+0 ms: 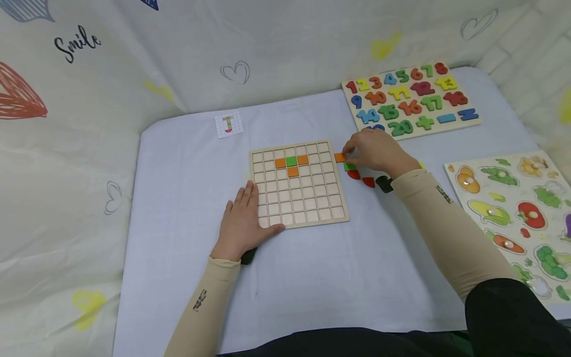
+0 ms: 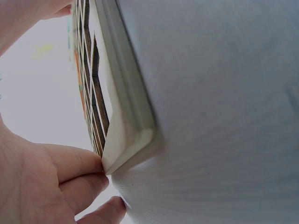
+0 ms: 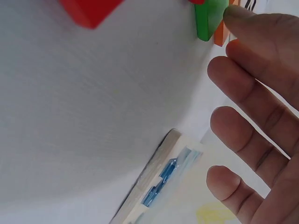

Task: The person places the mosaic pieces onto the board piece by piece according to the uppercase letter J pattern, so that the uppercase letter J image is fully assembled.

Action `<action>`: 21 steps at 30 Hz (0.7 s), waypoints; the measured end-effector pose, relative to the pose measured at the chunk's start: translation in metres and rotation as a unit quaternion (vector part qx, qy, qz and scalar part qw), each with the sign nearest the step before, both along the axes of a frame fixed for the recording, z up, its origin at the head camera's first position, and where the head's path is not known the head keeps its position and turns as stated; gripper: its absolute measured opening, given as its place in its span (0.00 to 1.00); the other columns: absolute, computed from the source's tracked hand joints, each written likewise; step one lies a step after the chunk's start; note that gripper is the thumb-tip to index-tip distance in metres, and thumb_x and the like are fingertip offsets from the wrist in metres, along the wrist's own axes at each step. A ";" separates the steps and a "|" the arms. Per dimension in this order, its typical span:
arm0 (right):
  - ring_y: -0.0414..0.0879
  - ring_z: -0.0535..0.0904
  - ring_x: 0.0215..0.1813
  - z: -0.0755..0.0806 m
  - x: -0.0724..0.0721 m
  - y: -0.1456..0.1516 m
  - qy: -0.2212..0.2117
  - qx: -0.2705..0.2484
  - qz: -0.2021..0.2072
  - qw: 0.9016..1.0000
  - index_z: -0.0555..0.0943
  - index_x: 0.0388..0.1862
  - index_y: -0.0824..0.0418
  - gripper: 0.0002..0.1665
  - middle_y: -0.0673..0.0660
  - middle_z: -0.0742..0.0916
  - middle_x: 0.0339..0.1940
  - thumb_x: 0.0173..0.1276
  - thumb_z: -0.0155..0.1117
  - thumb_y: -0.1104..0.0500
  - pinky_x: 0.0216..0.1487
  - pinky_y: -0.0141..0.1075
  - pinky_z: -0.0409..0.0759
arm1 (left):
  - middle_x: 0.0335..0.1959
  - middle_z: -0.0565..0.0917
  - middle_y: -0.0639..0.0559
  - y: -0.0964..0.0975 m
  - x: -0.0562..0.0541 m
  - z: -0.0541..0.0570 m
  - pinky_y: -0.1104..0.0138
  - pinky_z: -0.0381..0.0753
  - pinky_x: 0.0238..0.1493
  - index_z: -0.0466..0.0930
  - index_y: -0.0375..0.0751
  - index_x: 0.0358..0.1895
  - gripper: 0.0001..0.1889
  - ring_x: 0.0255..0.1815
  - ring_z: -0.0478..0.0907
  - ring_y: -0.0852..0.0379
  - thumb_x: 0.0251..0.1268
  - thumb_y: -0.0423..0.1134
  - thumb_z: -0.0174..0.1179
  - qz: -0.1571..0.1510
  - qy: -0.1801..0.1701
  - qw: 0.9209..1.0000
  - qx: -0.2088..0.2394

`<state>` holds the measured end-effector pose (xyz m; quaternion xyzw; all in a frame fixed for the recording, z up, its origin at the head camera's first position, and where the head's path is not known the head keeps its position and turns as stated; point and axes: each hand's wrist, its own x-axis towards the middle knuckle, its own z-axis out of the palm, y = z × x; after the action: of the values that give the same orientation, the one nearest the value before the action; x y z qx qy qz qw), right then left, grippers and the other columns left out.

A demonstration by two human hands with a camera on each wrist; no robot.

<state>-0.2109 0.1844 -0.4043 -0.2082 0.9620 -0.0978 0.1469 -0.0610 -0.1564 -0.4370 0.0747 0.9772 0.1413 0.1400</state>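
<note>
A square wooden grid board (image 1: 312,205) lies mid-table, with three orange tiles and one green tile (image 1: 291,161) in its upper cells. My left hand (image 1: 241,220) rests along the board's lower left corner, fingers straight and thumb spread along the near edge. In the left wrist view, fingertips touch the board's corner (image 2: 133,135). Off the board's right side, my right hand (image 1: 373,151) pinches a loose orange square tile (image 1: 340,157) between thumb and index finger; the other fingers are spread in the right wrist view. A loose green tile (image 3: 209,19) lies right beside the orange one.
Red quarter-round pieces (image 1: 368,182) lie in a row below the right hand. A small pattern card (image 1: 229,124) sits behind the board. At the back right is a number puzzle (image 1: 421,106); a vegetable puzzle (image 1: 508,196) lies at the right.
</note>
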 end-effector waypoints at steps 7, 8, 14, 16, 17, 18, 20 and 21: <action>0.59 0.82 0.61 0.003 0.005 -0.002 -0.013 -0.011 -0.010 1.000 0.91 0.51 0.59 0.18 0.60 0.91 0.55 0.65 0.75 0.54 0.64 0.57 0.79 | 0.88 0.45 0.42 0.000 0.000 0.000 0.37 0.58 0.80 0.44 0.34 0.84 0.67 0.88 0.48 0.38 0.55 0.75 0.66 -0.001 0.003 1.000 0.001; 0.59 0.83 0.61 0.003 0.005 -0.002 -0.014 -0.011 -0.009 1.000 0.91 0.51 0.59 0.18 0.60 0.91 0.54 0.65 0.76 0.53 0.64 0.56 0.80 | 0.88 0.45 0.42 0.000 0.000 0.000 0.37 0.58 0.81 0.44 0.34 0.84 0.67 0.88 0.48 0.38 0.55 0.75 0.66 0.000 0.002 1.000 0.001; 0.57 0.85 0.57 0.003 0.007 -0.003 -0.007 -0.013 -0.006 1.000 0.91 0.49 0.59 0.17 0.58 0.92 0.51 0.64 0.78 0.53 0.60 0.54 0.82 | 0.88 0.44 0.43 0.000 0.000 -0.001 0.37 0.57 0.81 0.43 0.36 0.85 0.66 0.88 0.47 0.40 0.56 0.76 0.65 0.002 -0.003 1.000 0.000; 0.56 0.85 0.55 0.003 0.008 -0.003 -0.005 -0.014 -0.005 1.000 0.92 0.48 0.58 0.16 0.58 0.92 0.49 0.63 0.78 0.53 0.58 0.53 0.82 | 0.88 0.45 0.42 0.000 0.000 -0.001 0.37 0.58 0.81 0.44 0.35 0.85 0.66 0.88 0.47 0.39 0.55 0.75 0.65 0.001 0.000 1.000 0.002; 0.56 0.85 0.54 0.004 0.008 -0.003 -0.004 -0.013 -0.005 1.000 0.92 0.47 0.58 0.16 0.58 0.93 0.49 0.63 0.78 0.53 0.57 0.53 0.83 | 0.88 0.45 0.42 0.000 0.000 -0.001 0.37 0.58 0.80 0.44 0.34 0.84 0.66 0.88 0.48 0.39 0.55 0.75 0.65 0.001 0.002 1.000 0.003; 0.56 0.85 0.54 0.004 0.008 -0.003 -0.004 -0.013 -0.005 1.000 0.92 0.47 0.58 0.16 0.57 0.93 0.48 0.63 0.78 0.53 0.57 0.53 0.83 | 0.88 0.45 0.42 0.000 0.000 -0.001 0.36 0.58 0.80 0.44 0.34 0.84 0.66 0.88 0.48 0.38 0.55 0.75 0.66 0.001 0.004 1.000 0.004; 0.55 0.85 0.52 0.004 0.008 -0.002 -0.004 -0.012 -0.004 1.000 0.92 0.46 0.58 0.15 0.57 0.93 0.47 0.63 0.78 0.52 0.56 0.53 0.82 | 0.88 0.46 0.41 0.000 0.000 -0.001 0.36 0.58 0.80 0.45 0.33 0.84 0.66 0.87 0.49 0.38 0.55 0.75 0.66 0.001 0.008 1.000 0.005; 0.55 0.85 0.52 0.004 0.008 -0.002 -0.005 -0.011 -0.004 1.000 0.92 0.46 0.58 0.15 0.57 0.93 0.46 0.63 0.78 0.52 0.56 0.52 0.82 | 0.88 0.46 0.40 0.000 0.000 -0.001 0.36 0.59 0.79 0.45 0.33 0.84 0.66 0.87 0.49 0.37 0.55 0.75 0.66 0.000 0.011 1.000 0.005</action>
<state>-0.2024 0.1823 -0.4001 -0.2057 0.9610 -0.1104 0.1485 -0.0606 -0.1566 -0.4382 0.0770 0.9779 0.1453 0.1294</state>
